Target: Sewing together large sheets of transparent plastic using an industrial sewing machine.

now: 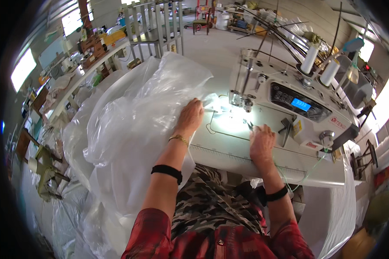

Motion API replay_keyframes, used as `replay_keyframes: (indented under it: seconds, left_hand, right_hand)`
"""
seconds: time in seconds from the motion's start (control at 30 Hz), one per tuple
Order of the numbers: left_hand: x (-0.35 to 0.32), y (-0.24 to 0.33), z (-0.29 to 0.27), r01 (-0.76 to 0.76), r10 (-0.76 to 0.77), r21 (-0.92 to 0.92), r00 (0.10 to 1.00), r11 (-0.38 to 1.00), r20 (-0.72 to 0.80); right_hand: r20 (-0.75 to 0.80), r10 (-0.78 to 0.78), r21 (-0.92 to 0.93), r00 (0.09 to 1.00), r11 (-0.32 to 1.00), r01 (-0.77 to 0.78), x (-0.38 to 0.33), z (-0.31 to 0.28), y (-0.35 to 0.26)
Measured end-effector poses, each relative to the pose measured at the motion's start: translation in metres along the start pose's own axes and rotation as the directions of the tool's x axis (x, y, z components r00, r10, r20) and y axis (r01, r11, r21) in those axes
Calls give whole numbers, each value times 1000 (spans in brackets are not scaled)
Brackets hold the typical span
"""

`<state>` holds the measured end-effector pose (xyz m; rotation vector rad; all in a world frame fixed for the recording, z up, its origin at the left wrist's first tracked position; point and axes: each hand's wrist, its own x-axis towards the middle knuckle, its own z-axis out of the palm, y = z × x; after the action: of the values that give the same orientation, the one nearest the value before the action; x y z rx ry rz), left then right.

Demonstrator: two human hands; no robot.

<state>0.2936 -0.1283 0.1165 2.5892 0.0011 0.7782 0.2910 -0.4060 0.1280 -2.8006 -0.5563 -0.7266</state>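
A large heap of clear plastic sheeting (129, 112) spreads over the left of the sewing table and hangs down its front. My left hand (190, 117) has its fingers together on the sheeting's right edge, just left of the lit needle area. The needle and presser foot are lost in the glare of the lamp. My right hand (262, 142) is closed around small dark thread snips (250, 125), their tips pointing toward the lit spot. Above both hands stands the white sewing machine (289, 93), with a lit blue display.
Two white thread cones (310, 59) stand behind the machine head. A ruler strip (229, 156) runs along the table's front edge, and a pale green thread (309, 172) hangs over it at the right. Beyond the table rises a grey metal rack (155, 28).
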Motion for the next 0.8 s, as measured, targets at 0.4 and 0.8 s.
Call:
replay_keyframes:
  seconds: [0.4,0.8]
  left_hand:
    - [-25,2,-15,-50,43,-112,997,992,-63]
    - [-16,6,-13,-72,62,-148,995,986,-73]
  right_hand:
    - [86,-105,233,991,969,83,13,6,-49]
    - [132,-213,183,968,965,188,36,29,-52]
